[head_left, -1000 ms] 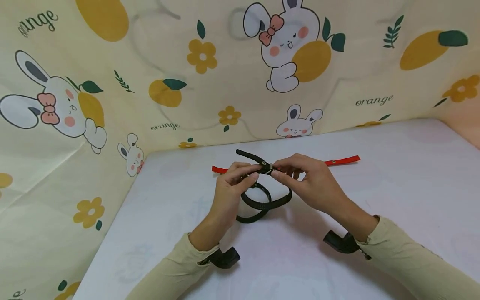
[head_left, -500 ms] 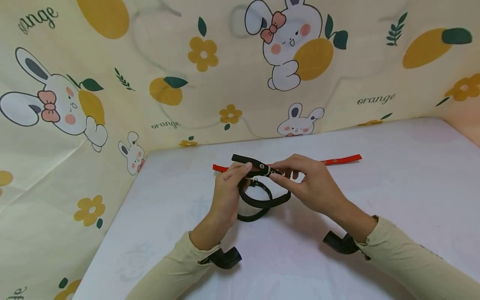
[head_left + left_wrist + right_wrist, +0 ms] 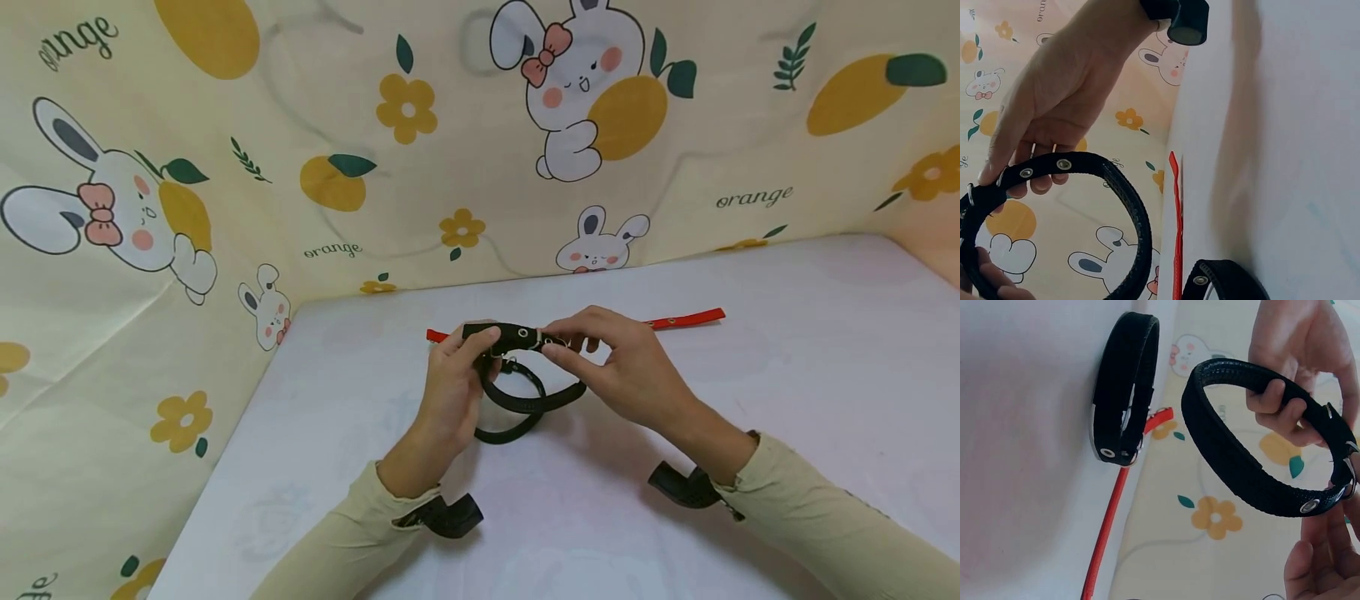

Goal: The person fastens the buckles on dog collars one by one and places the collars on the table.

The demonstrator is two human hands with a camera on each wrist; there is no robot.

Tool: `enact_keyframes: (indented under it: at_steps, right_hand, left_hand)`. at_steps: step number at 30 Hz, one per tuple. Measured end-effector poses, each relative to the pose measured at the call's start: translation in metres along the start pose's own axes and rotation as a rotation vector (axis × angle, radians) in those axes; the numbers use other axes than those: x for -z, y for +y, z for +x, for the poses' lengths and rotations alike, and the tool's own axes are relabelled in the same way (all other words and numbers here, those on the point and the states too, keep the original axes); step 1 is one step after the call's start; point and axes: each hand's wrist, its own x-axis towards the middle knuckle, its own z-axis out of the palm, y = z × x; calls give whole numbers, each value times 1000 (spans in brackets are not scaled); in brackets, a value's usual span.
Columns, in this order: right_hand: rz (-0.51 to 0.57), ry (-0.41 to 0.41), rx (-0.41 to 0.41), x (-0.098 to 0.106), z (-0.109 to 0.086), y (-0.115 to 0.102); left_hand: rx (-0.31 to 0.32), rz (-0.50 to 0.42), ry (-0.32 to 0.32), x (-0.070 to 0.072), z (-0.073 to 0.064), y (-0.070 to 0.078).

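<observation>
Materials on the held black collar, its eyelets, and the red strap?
Held black collar: outside matte, likely fabric or suede-like; inner lining glossy and grained, perhaps faux leather.
Eyelets: probably metal, from their silvery glint.
Red strap: smooth, low sheen; leather-like or webbing, can't tell.

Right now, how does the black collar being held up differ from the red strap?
The held black collar is black; the red strap is red.
The held black collar curves into a loop, while the red strap lies stretched out nearly straight.
The held black collar is raised above the white tabletop; the red strap rests on it.
Both have round, metallic-looking eyelets.
</observation>
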Motion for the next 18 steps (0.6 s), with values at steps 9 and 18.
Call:
enact_keyframes:
  at_steps: [9, 18]
  right_hand:
    - [16, -65, -36, 3, 2, 1]
    - [20, -41, -42, 6, 2, 4]
  left_hand:
    - [-1, -55, 18, 1, 2, 3]
    - [-30, -54, -3, 2, 2, 4]
